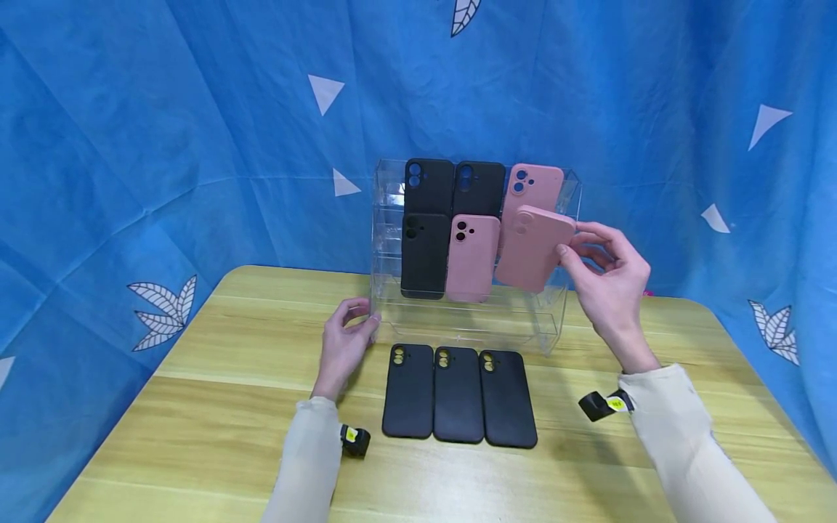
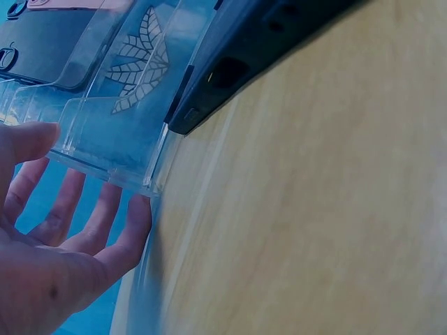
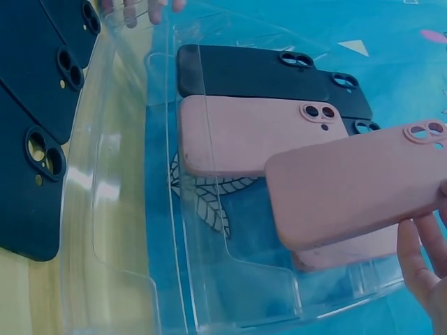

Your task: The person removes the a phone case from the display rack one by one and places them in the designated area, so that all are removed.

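My right hand [image 1: 611, 272] pinches a pink phone case [image 1: 536, 247] at its right edge, tilted in front of another pink case [image 1: 543, 185] in the clear acrylic display rack [image 1: 458, 316]. Beside it in the rack's front row stand a pink case [image 1: 472, 265] and a black case [image 1: 425, 254]. My left hand [image 1: 346, 338] is at the rack's left side. Its spread fingertips touch the outer side wall [image 2: 133, 183] in the left wrist view, with the thumb at the edge.
Two black cases [image 1: 428, 181] stand in the rack's back row. Three black cases [image 1: 459, 396] lie in a row on the wooden table [image 1: 248, 392] in front of the rack. A blue patterned curtain [image 1: 261, 145] hangs behind.
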### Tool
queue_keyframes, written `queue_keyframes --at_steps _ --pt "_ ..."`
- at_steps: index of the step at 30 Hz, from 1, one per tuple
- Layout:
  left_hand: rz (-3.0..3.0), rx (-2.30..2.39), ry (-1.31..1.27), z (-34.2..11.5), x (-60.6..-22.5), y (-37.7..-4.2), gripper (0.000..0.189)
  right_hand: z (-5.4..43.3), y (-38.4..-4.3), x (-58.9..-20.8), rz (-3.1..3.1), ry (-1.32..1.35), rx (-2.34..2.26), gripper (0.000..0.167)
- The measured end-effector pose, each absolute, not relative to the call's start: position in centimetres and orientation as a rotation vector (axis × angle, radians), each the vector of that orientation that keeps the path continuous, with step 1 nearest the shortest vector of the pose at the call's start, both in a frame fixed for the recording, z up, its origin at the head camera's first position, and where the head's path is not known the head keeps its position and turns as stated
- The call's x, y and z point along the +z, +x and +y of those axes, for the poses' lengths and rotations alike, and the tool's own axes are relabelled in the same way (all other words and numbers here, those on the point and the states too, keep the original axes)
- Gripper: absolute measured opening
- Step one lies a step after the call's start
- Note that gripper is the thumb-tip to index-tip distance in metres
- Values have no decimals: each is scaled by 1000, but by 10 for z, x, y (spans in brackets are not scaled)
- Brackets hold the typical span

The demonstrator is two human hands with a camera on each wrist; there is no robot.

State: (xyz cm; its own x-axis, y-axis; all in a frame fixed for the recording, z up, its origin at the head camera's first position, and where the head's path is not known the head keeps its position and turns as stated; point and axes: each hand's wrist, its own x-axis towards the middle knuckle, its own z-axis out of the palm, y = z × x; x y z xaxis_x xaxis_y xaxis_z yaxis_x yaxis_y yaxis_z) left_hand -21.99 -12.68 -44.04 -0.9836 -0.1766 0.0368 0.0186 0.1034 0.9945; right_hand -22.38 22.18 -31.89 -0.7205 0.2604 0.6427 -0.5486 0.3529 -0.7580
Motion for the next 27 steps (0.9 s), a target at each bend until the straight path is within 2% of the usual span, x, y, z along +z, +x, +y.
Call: queue_keyframes --at_steps 27 --pt "-2236 -1981 159 -128 -442 -221 32 251 -179 -349 -2037 237 1564 38"
